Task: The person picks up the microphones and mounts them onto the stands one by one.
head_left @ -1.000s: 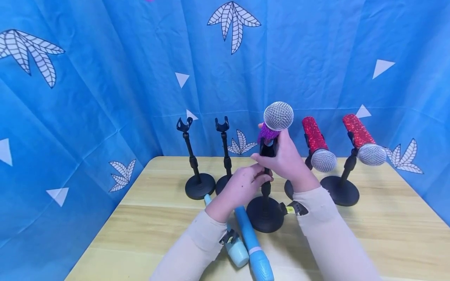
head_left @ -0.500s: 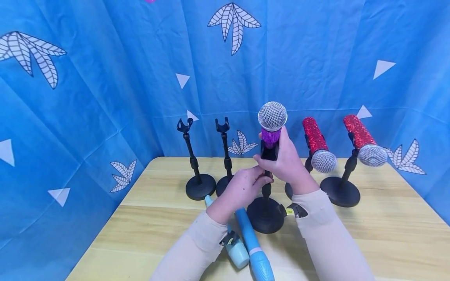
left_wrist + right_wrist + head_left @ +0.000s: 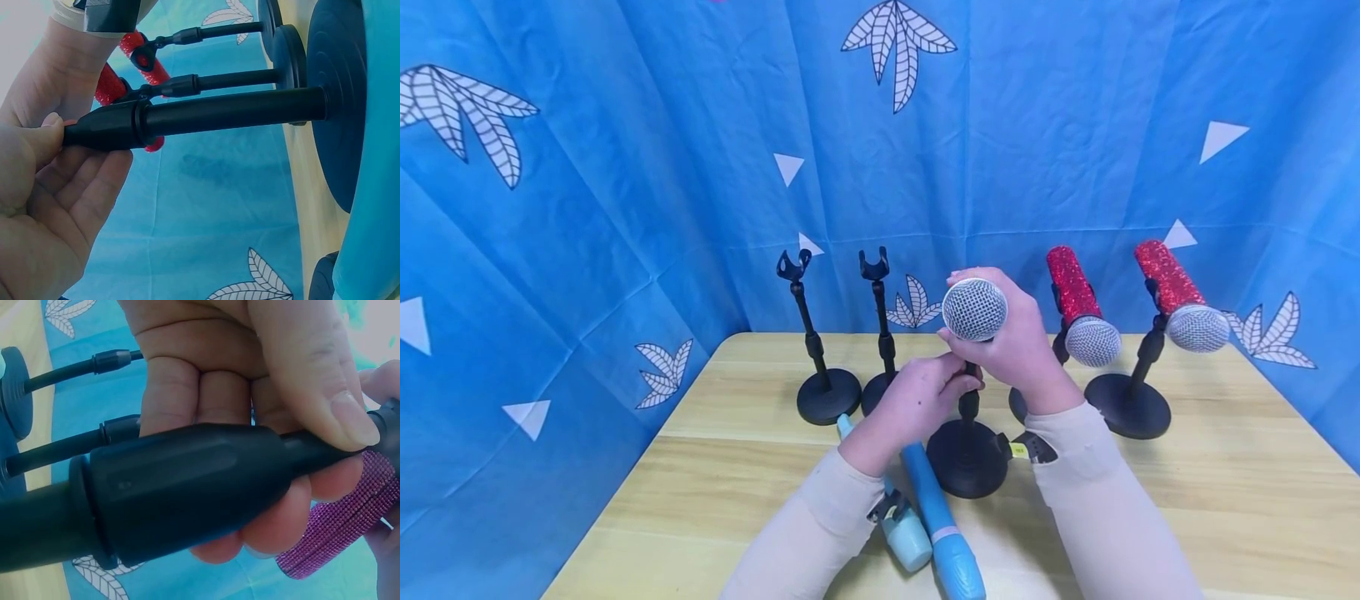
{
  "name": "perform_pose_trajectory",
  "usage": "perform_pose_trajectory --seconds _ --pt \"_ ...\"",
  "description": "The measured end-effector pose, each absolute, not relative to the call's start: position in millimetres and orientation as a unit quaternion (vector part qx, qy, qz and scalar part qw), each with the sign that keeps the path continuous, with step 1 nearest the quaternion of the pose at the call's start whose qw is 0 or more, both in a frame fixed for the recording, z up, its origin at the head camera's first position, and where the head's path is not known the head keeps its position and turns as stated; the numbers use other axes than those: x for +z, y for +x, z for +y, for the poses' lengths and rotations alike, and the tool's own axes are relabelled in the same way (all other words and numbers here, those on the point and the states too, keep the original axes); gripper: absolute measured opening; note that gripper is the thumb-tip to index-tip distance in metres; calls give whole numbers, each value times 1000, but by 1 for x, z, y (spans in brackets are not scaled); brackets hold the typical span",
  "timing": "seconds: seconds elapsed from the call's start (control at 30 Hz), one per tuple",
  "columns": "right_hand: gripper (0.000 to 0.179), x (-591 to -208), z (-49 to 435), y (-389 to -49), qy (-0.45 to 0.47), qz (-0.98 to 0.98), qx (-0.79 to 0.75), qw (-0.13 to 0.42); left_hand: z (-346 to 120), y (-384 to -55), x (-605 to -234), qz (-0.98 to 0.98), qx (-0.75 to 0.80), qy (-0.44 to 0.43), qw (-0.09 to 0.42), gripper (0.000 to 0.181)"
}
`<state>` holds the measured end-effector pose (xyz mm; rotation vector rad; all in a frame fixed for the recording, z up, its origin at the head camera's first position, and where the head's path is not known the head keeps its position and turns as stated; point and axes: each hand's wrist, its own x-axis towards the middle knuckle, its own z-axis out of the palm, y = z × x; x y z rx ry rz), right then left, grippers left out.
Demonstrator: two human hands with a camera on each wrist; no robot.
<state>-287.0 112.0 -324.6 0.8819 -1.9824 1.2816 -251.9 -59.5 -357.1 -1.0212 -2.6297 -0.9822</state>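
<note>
A microphone with a silver mesh head point(image 3: 974, 310) and a purple rhinestone handle point(image 3: 344, 519) sits at the top of a black desk microphone stand point(image 3: 967, 462). My right hand point(image 3: 1018, 342) curls round the microphone near the stand's clip and hides most of both in the head view. Below it, my left hand point(image 3: 917, 400) pinches the thin upper neck of the stand between thumb and fingers. The left wrist view shows the stand's pole point(image 3: 231, 112) running down to its round base. In the head view the microphone's head points towards me.
Two black stands with bare clips, a left one point(image 3: 827, 396) and a nearer one point(image 3: 875, 271), stand at left. Two red glitter microphones point(image 3: 1075, 287) rest in stands at right. A pale teal microphone point(image 3: 906, 537) and a blue microphone point(image 3: 936, 500) lie by my left forearm.
The purple microphone's head has swung left, then tipped down towards me, so its handle is now hidden in the head view. My right hand turned with it; my left hand stayed on the stand.
</note>
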Motion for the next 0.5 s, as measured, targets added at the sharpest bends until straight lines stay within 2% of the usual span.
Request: perform_pose_trajectory --seconds 0.3,0.5 --pt "72 -326 112 -288 374 -701 489 359 -60 -253 -357 -876 -342 -335 57 13" --pt "58 -326 111 -290 403 -681 455 408 -61 -254 -354 -886 -325 -327 55 16"
